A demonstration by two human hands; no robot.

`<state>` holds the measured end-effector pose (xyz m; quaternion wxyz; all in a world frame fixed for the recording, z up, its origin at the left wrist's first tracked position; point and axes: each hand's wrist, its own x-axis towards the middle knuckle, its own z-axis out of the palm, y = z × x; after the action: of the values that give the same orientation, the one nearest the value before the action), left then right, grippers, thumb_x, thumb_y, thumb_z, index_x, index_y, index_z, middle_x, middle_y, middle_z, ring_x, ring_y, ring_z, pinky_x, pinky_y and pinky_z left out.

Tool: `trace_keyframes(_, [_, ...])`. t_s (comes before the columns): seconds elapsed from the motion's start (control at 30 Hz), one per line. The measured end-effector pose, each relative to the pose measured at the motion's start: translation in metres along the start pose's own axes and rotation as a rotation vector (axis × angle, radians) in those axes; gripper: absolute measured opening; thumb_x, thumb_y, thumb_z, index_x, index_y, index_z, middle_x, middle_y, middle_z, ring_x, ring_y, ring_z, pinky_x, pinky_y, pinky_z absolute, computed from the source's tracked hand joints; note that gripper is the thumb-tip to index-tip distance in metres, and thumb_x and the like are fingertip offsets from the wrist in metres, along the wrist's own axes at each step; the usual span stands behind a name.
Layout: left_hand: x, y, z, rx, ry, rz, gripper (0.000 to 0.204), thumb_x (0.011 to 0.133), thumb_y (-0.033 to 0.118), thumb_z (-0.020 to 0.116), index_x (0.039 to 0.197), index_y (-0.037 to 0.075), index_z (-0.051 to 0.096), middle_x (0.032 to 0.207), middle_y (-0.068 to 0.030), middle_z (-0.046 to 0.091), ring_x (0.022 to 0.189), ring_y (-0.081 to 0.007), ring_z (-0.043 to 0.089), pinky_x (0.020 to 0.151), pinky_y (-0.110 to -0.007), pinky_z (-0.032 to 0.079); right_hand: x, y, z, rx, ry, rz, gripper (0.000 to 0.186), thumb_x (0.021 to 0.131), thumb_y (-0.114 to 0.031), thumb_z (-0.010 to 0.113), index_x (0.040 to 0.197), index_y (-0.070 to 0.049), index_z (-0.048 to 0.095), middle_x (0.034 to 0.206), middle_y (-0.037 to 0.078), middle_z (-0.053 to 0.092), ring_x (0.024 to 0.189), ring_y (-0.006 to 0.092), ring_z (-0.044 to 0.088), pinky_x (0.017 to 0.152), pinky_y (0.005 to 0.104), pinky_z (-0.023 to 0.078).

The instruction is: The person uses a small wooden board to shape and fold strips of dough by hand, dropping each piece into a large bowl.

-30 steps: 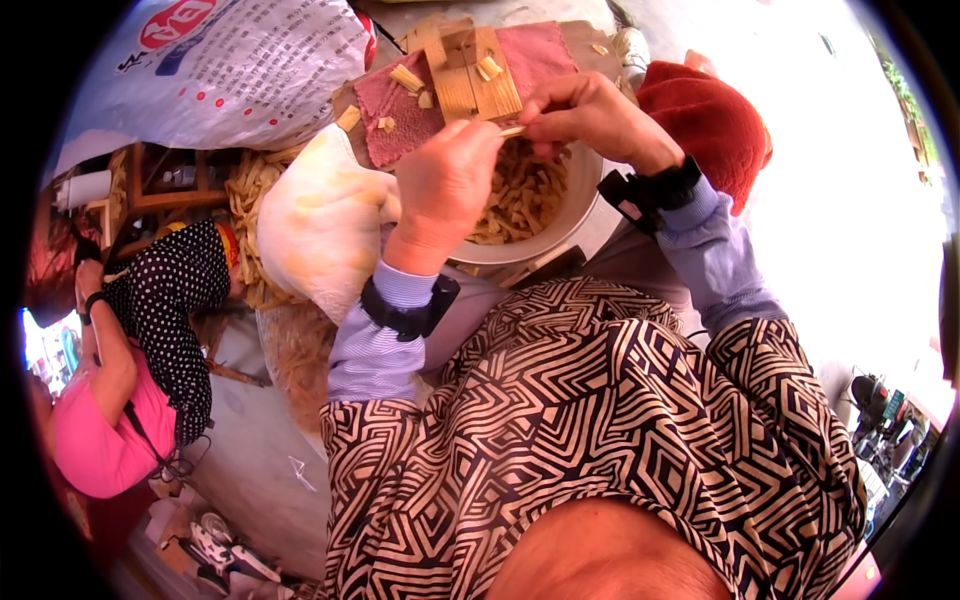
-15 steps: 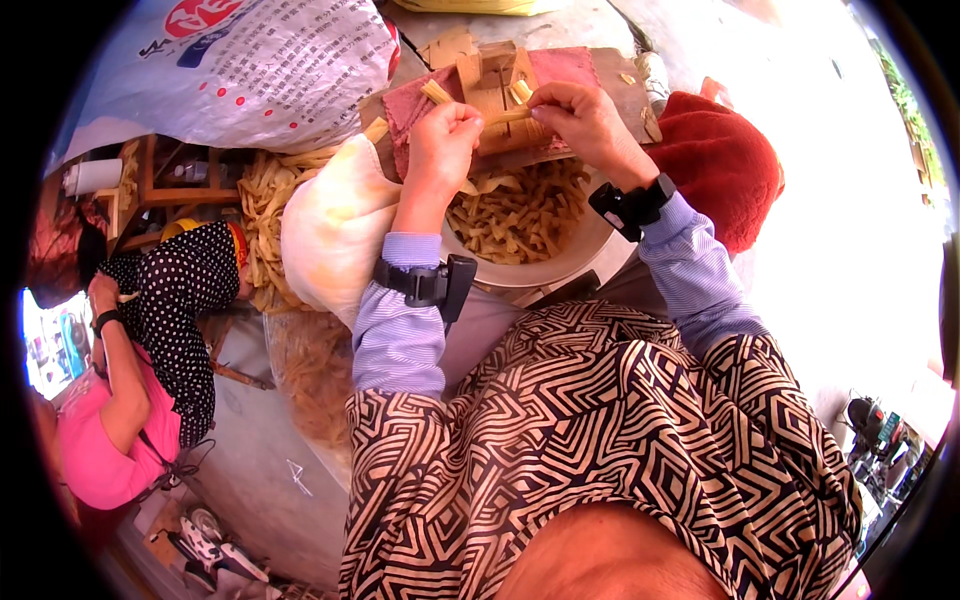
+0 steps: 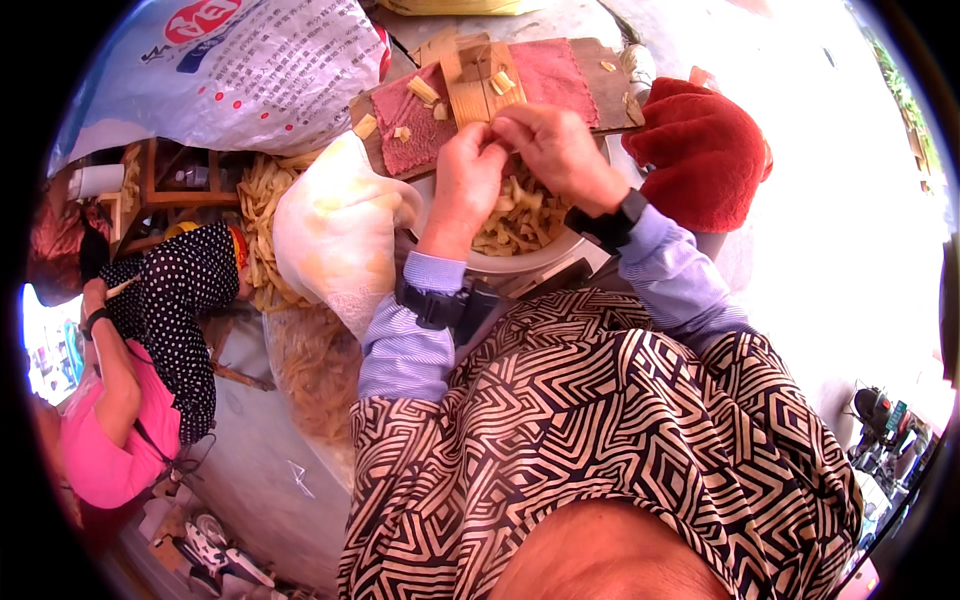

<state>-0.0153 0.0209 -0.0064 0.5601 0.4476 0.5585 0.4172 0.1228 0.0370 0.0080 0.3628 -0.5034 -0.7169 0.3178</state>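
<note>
Above the near edge of a wooden board [image 3: 640, 112] my two hands meet, fingertips close together. My left hand [image 3: 470, 178] is closed in a pinch, its thumb and fingers turned toward the other hand. Also pinched, my right hand [image 3: 562, 158] bends over it from the right. Whatever lies between the fingertips is hidden. Below them is a white bowl [image 3: 510, 262] of pale yellow strips [image 3: 515, 228], partly covered by my hands. On the board a small wooden block [image 3: 470, 80] stands between two pink cloth pieces [image 3: 555, 85], with short yellow bits [image 3: 422, 90] lying about.
A white stained cloth [image 3: 335, 235] lies left of the bowl, a dark red cloth [image 3: 695, 150] right. More strips [image 3: 262, 200] are heaped at left, beside a large printed sack [image 3: 270, 75] and a clear bag [image 3: 315, 375]. A co-worker in pink [image 3: 115, 425] sits at far left.
Both hands have come together and down toward me over the bowl. The yellow strip stretched between them before no longer shows. The board's block and cloths are now more uncovered.
</note>
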Motion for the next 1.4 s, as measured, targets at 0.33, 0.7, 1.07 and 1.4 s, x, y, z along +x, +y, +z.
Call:
trace_keyframes(0.33, [-0.04,0.091,-0.034,0.089,-0.313,0.269,0.019,0.092,0.016,0.058,0.084,-0.001,0.064,0.063,0.004,0.053,0.059,-0.0033,0.046,0.051,-0.023,0.037,-0.039,-0.089,-0.073,0.967,-0.757,0.347,0.018,0.09,-0.019,0.062,0.09,-0.002,0.069,0.059,-0.003,0.056,0.052,0.0045,0.051,0.045,0.0203,0.038])
trace_keyframes(0.7, [-0.026,0.001,0.013,-0.655,-0.454,-0.25,0.014,0.09,0.014,0.057,0.103,0.009,0.057,0.076,0.0059,0.051,0.055,0.0006,0.041,0.046,-0.014,0.03,-0.037,-0.016,-0.024,-0.166,0.187,0.025,0.007,0.083,-0.014,0.061,0.085,-0.01,0.066,0.069,0.015,0.062,0.064,0.0356,0.061,0.054,0.0392,0.049])
trace_keyframes(1.07, [-0.025,-0.004,0.017,0.721,0.085,0.794,0.021,0.079,0.003,0.061,0.1,0.004,0.062,0.09,-0.0071,0.064,0.083,-0.0276,0.058,0.073,-0.037,0.048,-0.046,0.031,-0.014,0.839,-0.211,0.655,0.032,0.094,-0.028,0.054,0.09,0.002,0.065,0.084,0.006,0.066,0.078,0.0175,0.064,0.068,0.0329,0.052])
trace_keyframes(1.4, [-0.024,-0.001,0.023,0.52,0.099,0.492,0.012,0.083,0.015,0.062,0.087,0.004,0.057,0.082,-0.0111,0.058,0.073,-0.0314,0.058,0.064,-0.04,0.046,-0.048,0.025,0.0,0.42,0.076,0.161,0.013,0.084,-0.005,0.062,0.094,0.003,0.067,0.103,0.005,0.059,0.097,0.0119,0.056,0.081,0.0244,0.046])
